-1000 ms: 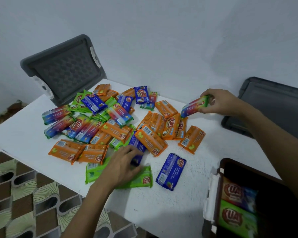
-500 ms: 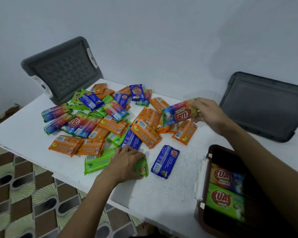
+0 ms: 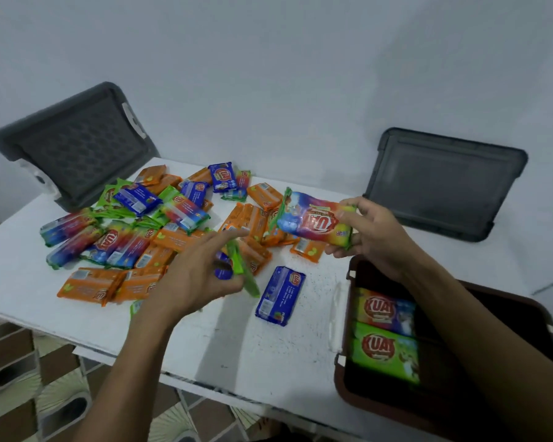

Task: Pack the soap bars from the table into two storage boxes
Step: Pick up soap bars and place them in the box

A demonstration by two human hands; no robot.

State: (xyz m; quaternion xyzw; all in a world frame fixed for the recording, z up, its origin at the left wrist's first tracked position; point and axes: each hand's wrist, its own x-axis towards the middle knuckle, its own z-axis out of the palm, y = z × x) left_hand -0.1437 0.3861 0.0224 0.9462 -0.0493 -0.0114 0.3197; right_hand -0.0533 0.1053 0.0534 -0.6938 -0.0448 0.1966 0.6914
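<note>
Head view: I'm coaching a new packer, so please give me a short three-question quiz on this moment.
1. True or false: the right hand holds an orange bar.
2. How many bars lie in the box? A one, B two, C five.
3. Fill in: the left hand grips a ___ bar.

Key: 1 false, it holds the rainbow bar. 2 B. 3 green: the green bar.
</note>
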